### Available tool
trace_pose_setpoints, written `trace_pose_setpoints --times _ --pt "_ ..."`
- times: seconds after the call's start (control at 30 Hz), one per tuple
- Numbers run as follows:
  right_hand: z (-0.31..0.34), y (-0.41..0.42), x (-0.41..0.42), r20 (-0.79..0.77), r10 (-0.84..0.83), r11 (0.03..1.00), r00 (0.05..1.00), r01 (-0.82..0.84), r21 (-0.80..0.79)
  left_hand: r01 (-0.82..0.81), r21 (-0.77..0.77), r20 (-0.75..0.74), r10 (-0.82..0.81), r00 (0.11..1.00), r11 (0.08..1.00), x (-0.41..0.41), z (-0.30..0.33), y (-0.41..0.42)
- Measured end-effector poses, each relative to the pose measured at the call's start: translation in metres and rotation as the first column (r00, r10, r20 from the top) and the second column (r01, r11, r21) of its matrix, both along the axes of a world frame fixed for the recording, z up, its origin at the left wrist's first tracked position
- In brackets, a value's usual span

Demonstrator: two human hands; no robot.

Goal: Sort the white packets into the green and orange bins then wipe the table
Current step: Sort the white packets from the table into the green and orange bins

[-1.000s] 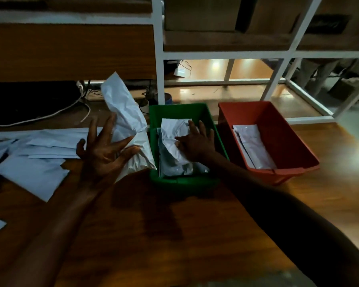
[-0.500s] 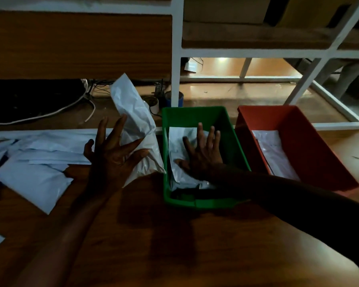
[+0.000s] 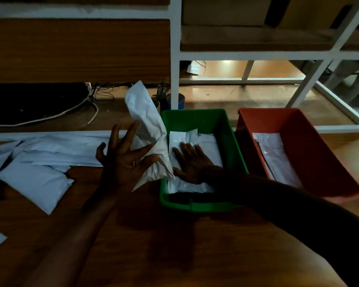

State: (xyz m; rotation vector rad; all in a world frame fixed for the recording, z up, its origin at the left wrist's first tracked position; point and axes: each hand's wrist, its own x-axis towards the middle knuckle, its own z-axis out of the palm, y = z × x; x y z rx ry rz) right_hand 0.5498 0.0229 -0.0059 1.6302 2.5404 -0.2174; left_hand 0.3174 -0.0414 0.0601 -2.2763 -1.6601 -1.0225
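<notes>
Left hand (image 3: 125, 162): raised beside the green bin's left wall, fingers spread and mostly straight, propping a crumpled white packet against the fingertips; thumb side hidden behind the paper, so whether anything pinches it cannot be told.
Held packet (image 3: 148, 137): standing nearly upright, long axis running from low near the bin's left rim up and slightly left toward the shelf; lower end overlapping that rim, upper end free in the air.
Right hand (image 3: 192, 160): flat inside the bin, fingers straight and pointing away, pressing down on the packets already lying there; gripping nothing.
Green bin (image 3: 197, 205): on the table straight ahead, holding a layer of white packets (image 3: 207, 141) under the right palm.
Orange bin (image 3: 319, 154): just right of the green one, walls nearly touching, one pale packet (image 3: 276, 158) lying lengthwise on its floor.
Unsorted packets (image 3: 36, 180): spread over the left part of the wooden table (image 3: 153, 245), well apart from both bins, nearer the left hand.
Key relation: held packet sits immediately left of the green bin, bottom end already over the rim, so tipping its top rightward and down looks enough to lay it in; right hand occupies the landing spot.
Likely need: right hand lifting or sliding aside first.
Progress: sorting early, most packets outside the bins, wiping not begun.
Risk: springy crumpled paper sliding off open fingers onto the table.
</notes>
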Motion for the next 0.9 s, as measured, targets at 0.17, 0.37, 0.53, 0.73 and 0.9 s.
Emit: trace_pose_setpoints --times 0.17,0.37,0.53,0.73,0.9 --pt "0.054 -0.037 0.022 -0.073 -0.085 0.992 0.994 0.091 0.089 0.093 -0.019 -0.044 -0.094 0.995 0.995 0.024 0.008 0.004" --pt "0.087 -0.137 0.089 -0.063 -0.186 0.972 0.98 0.193 0.133 0.17 0.027 -0.098 -0.167 0.981 0.985 0.074 0.023 0.011" --pt "0.061 -0.173 0.1 -0.235 -0.245 0.964 0.941 0.263 0.046 0.233 -0.095 -0.077 -0.241 0.968 0.968 0.131 0.018 0.028" --pt "0.048 -0.171 0.1 -0.353 -0.262 0.949 0.899 0.305 0.073 0.217 -0.507 -0.135 -0.325 0.936 0.834 0.17 -0.026 0.067" --pt "0.037 -0.17 0.102 -0.409 -0.246 0.95 0.879 0.302 0.078 0.13 -0.757 -0.173 -0.389 0.905 0.64 0.18 -0.036 0.075"
